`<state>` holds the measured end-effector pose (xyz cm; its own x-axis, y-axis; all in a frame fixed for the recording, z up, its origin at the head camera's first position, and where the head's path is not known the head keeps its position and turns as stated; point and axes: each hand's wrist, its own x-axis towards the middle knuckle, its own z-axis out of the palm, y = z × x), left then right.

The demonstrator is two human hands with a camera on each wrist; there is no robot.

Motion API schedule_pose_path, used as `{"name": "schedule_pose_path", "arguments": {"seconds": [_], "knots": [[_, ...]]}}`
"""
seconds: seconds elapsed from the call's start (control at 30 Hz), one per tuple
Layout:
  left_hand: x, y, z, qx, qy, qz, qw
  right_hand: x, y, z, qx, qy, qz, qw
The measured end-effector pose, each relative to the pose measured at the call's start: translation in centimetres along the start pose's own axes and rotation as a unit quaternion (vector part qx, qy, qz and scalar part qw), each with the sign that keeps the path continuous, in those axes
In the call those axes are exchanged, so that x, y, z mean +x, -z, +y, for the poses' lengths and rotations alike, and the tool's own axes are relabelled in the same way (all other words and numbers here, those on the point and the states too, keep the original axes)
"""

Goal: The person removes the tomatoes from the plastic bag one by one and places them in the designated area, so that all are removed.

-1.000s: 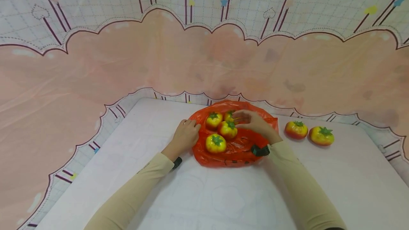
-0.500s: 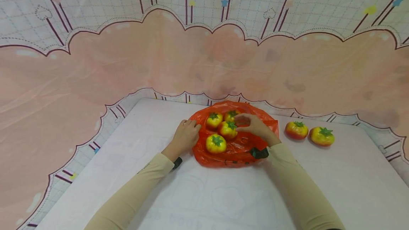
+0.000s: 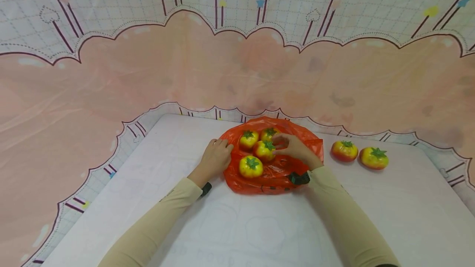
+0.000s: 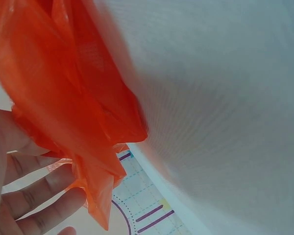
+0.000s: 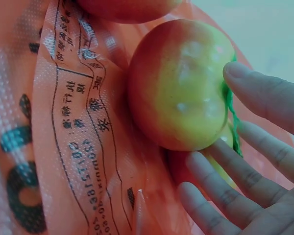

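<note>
A red plastic bag (image 3: pixel 276 182) lies spread on the white table, with several yellow-red tomatoes (image 3: pixel 250 166) with green leafy tops on it. At the bag's left edge my left hand (image 3: pixel 216 155) pinches the thin plastic; the left wrist view shows the bag (image 4: pixel 73 98) between thumb and fingers. My right hand (image 3: pixel 296 148) is over the bag, beside the middle tomato (image 3: pixel 264 151) and the back one (image 3: pixel 269 134). In the right wrist view its fingers (image 5: pixel 228 198) are spread and gently bent, with the thumb at the leafy top of a tomato (image 5: pixel 179 88).
Two more tomatoes, one (image 3: pixel 344 151) near the bag and another (image 3: pixel 373 158) farther right, sit on the white table (image 3: pixel 237 230). A printed cloth (image 3: pixel 222 69) hangs behind the table and shows along its edges. Printed lettering covers part of the bag.
My right hand has drawn slightly back and to the right from the back tomato, which now shows more fully. The left hand stays at the bag's edge.
</note>
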<state>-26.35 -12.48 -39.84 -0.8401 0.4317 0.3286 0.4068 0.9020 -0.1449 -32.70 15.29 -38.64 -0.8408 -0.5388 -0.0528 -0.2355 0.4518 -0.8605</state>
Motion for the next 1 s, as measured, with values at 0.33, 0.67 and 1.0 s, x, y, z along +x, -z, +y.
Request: {"name": "schedule_pose_path", "arguments": {"seconds": [0.33,0.67,1.0], "knots": [[0.0,-0.1,-0.1,-0.004,0.001,-0.001,1.0,0.2,-0.7,0.5,-0.035,-0.014,0.009,0.999],[0.0,-0.2,-0.1,0.0,-0.005,0.016,0.9999,0.3,-1.4,0.2,-0.039,-0.035,0.018,0.998],[-0.1,-0.3,-0.2,0.005,-0.011,0.03,0.9995,0.3,-1.6,0.4,-0.029,-0.017,0.008,0.999]]}}
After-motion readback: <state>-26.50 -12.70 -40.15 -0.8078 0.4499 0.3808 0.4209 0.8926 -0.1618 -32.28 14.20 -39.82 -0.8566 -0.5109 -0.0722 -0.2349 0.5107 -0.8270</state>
